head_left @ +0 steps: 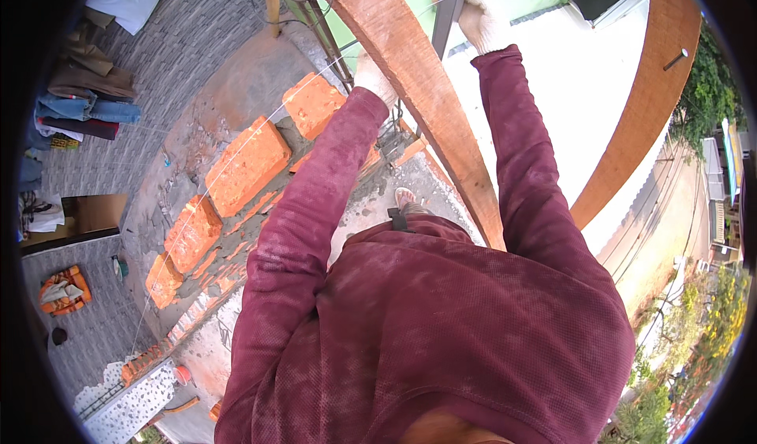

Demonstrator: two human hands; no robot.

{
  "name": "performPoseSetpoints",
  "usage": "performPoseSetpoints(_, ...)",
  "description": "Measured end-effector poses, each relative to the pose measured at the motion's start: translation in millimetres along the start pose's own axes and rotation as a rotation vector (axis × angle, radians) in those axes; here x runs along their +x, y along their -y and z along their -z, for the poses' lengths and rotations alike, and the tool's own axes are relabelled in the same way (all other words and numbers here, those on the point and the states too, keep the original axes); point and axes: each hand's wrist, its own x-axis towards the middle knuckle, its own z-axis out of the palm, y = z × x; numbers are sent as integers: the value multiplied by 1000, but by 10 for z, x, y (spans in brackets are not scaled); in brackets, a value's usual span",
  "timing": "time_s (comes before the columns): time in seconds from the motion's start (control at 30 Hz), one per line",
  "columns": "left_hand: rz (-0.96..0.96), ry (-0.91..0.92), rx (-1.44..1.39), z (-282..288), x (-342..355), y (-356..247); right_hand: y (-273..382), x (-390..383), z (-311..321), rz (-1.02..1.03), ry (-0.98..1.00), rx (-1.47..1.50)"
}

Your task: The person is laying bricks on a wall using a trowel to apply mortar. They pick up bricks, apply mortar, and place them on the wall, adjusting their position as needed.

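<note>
My right hand (479,22), in a cream work glove, is raised beside a grey post (448,14), its fingers closed on a thin white string (272,118). From there the string slants down to the left, along a row of orange bricks (248,166). My left hand (373,76), also gloved, is up at the far end of the brick row, close to the string. A thick wooden beam (414,69) passes in front of it, hiding its fingers. Grey mortar (229,227) lies under and beside the bricks, which stand with gaps between them.
A second curved-looking timber (650,105) with a nail (676,59) sticking out rises at my right. Steel bars (315,18) and a bamboo pole (270,2) stand ahead. Clothes (87,101) hang at far left. A street (670,199) lies below on the right.
</note>
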Motion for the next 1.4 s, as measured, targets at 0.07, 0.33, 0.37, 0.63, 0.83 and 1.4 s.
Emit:
performPoseSetpoints(0.07,97,-73,58,-67,-374,-210,-10,5,27,14,4,-1)
performPoseSetpoints(0.33,162,-127,361,432,-1476,-285,-69,37,70,-24,-129,43)
performPoseSetpoints(0.37,181,-155,325,498,-1589,-252,-66,31,87,-31,-143,48)
performPoseSetpoints(0.63,423,-353,343,1164,-2811,37,43,11,51,-62,-147,-2)
performPoseSetpoints(0.83,776,-542,712,1414,-4009,282,959,-674,-920,206,-544,-997)
performPoseSetpoints(1.4,1004,-1435,320,948,-8758,1490,-1647,-3079,-4725,-171,1268,-998)
